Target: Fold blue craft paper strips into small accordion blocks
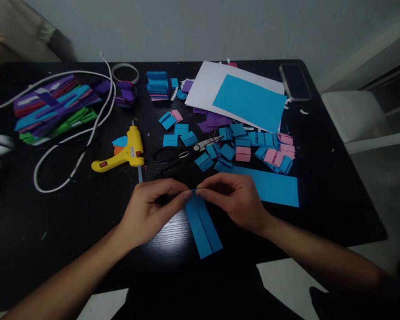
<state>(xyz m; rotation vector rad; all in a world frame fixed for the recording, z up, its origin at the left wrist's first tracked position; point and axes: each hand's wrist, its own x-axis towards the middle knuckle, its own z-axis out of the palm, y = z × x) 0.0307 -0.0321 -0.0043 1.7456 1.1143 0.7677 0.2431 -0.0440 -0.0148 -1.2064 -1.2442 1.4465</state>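
Observation:
A creased blue paper strip (203,226) hangs toward me at a slant, its top edge pinched between both hands. My left hand (155,206) grips the top left corner with thumb and forefinger. On the top right corner, the thumb and forefinger of my right hand (235,198) are closed as well. Behind my right hand lies a wider flat blue paper piece (278,189), partly covered by it. Black-handled scissors (186,153) rest just beyond my hands, blades pointing right, among small folded blue and pink paper pieces (243,151).
A yellow glue gun (133,146) lies left of the scissors. White cable (96,120) loops over the left side beside bundled coloured strips (53,106). White sheets (203,84) under a blue sheet (250,100) lie at the back. A phone (295,82) sits near the right corner.

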